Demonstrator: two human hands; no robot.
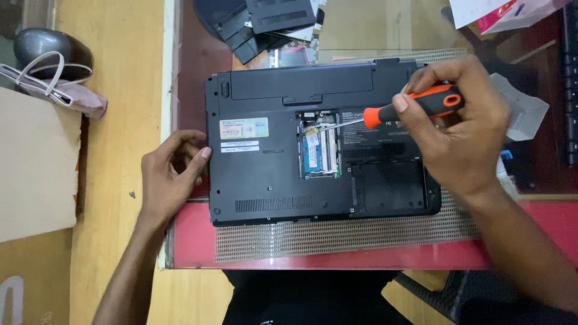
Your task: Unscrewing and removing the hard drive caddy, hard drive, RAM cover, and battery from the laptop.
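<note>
A black laptop [271,174] lies upside down on a mesh mat [337,238]. One small bay in its base is uncovered and shows a memory module [318,150]. My right hand [460,129] grips an orange and black screwdriver [415,105]. Its metal tip reaches left into the top of the uncovered bay. My left hand [171,174] rests against the laptop's left edge, fingers curled at the side. A second recessed bay [388,186] lies at the laptop's lower right.
Several black plastic cover panels [265,24] are piled behind the laptop. A grey mouse [51,51] and a pink pouch with a strap [60,90] sit at the far left. A cardboard sheet [33,162] lies at left; a keyboard edge [571,84] is at right.
</note>
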